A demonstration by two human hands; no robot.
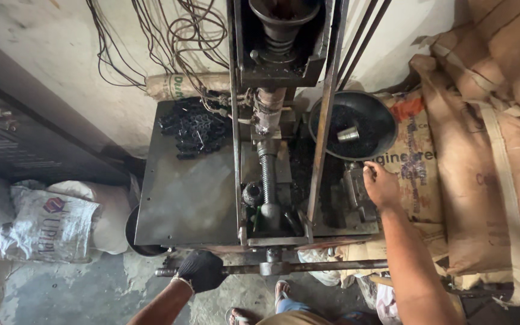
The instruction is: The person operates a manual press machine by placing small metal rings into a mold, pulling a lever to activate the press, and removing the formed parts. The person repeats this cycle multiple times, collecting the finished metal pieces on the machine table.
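A: Tall dark steel press frame (272,120) in the middle, bolted over a flat grey metal bed plate (188,192). Big brown sacks (489,150) stacked against the right side, plain tan cloth with a pale strap down the front

B: Below them, a brown sack with an orange patch and dark lettering (419,156), tucked under a round black metal bowl (353,125) of dark granules with a small shiny metal cup (348,133) inside

A: Far left on the floor, white woven bags (52,222) with a small red and blue mark. Behind the frame, a rolled tan paper bundle with green print (179,85) under hanging wires

B: Long horizontal steel lever bar (308,266) across the front. Left hand (201,270) in a black glove, closed tight around that bar near its left end

A: Right hand (381,184) bare, fingers curled together on a small grey metal block (356,192) at the bed's right edge

B: Best done with a firm, level grip on the bar and the bare fingers well away from the threaded screw shaft (266,174)

A: Heap of small black moulded parts (195,127) at the plate's back corner
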